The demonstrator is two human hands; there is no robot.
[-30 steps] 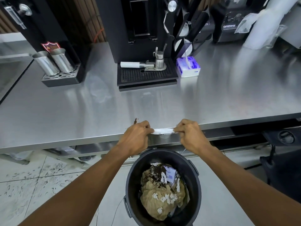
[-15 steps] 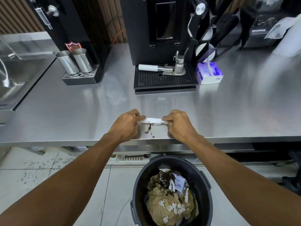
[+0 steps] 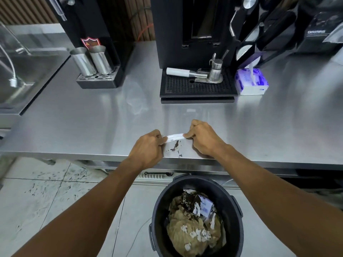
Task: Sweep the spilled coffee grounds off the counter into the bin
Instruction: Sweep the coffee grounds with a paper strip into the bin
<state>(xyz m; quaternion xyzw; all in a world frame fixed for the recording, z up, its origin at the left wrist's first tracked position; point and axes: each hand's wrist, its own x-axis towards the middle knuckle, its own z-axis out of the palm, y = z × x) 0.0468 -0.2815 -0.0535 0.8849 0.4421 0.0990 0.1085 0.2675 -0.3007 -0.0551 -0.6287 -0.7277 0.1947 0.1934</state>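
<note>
Both hands [image 3: 148, 147] [image 3: 201, 139] pinch tissue [image 3: 174, 136] behind grounds [image 3: 175, 146]; bin [image 3: 196, 216] sits right of them — could hit floor.

brushed, glossy steel counter [image 3: 92, 127]; matt black plastic bin [image 3: 232, 204]; white paper strip [image 3: 174, 136]

Dark coffee grounds [image 3: 175, 147] lie by the steel counter [image 3: 92, 127]'s front edge, before the folded white paper strip [image 3: 174, 136]; the round black plastic bin [image 3: 161, 206] stands below.
</note>
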